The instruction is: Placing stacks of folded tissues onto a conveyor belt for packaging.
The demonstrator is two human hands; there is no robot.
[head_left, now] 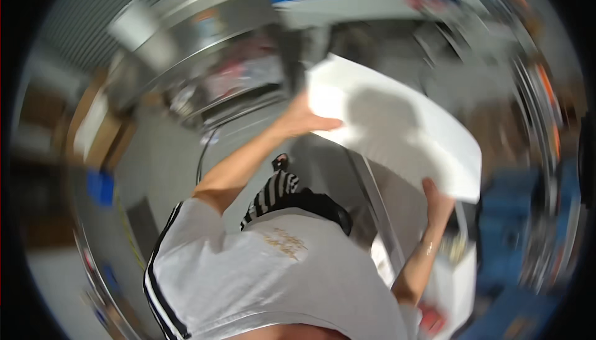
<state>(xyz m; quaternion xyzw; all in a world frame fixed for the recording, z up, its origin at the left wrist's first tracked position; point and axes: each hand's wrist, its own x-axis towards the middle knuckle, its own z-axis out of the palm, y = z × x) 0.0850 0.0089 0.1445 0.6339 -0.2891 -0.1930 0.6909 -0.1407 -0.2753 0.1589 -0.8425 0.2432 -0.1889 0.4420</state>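
Observation:
A broad white sheet-like piece, possibly paper or thin board, is held up in front of me, tilted down to the right. A dark shadow lies across its face. My left hand is closed on its left end, thumb on top and fingers hidden beneath. At the lower right corner my right hand grips the same piece, its thumb raised along the near edge. Whether it is one sheet or several together, I cannot tell. Below it, a metal-edged surface is partly covered.
A metal cart with plastic-wrapped items stands at the upper left. Cardboard boxes and a blue bin are farther left. A white container sits by my right forearm, with blue crates beyond. Much of the surroundings is motion-blurred.

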